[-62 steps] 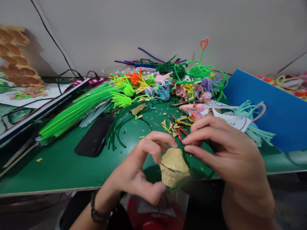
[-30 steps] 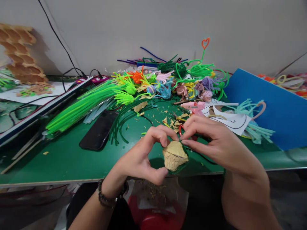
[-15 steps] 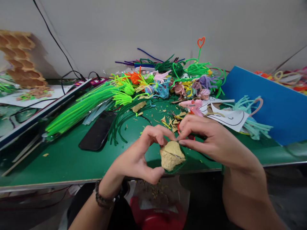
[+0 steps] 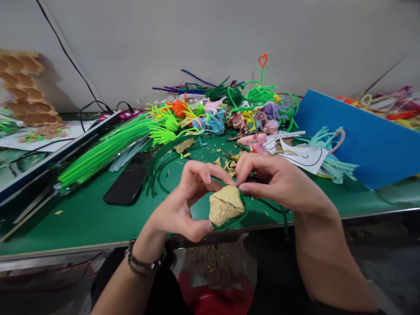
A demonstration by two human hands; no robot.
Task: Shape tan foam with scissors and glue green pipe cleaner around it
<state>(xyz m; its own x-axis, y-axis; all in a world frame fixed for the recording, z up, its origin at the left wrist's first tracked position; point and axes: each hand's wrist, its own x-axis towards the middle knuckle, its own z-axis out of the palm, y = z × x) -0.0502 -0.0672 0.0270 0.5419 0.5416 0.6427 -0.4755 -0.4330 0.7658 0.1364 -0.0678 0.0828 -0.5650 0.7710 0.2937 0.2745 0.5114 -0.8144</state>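
Over the front edge of a green tabletop (image 4: 82, 218), a pale beige, rough-surfaced lump (image 4: 226, 205) with a dark slit across its face is held off the surface, between the two hands. The left hand (image 4: 183, 205) curves around its side in a wide C, gripping it with the thumb at the lower corner and the fingertips at the top. Fuzzy dark green edging (image 4: 230, 224) runs along the lump's lower and right sides. The right hand (image 4: 278, 179) is closed to a narrow pinch at the upper right of the lump, thumb and forefinger almost meeting; what lies between those fingertips is too small to tell. A dark green strand (image 4: 285, 221) hangs below that hand at the table edge. A dark braided bracelet (image 4: 141, 264) circles the left wrist. Just beyond the right hand lie a pink glue gun (image 4: 257, 142) and curled beige scraps (image 4: 229, 164), with white paper marked by black curves (image 4: 308, 157) beside the gun. To the left, a black phone (image 4: 126, 181) lies flat near a long bundle of bright green fuzzy stems (image 4: 105, 151). Colourful tufted stems (image 4: 213, 118) are heaped toward the wall, and a blue board (image 4: 357, 135) leans at the right.
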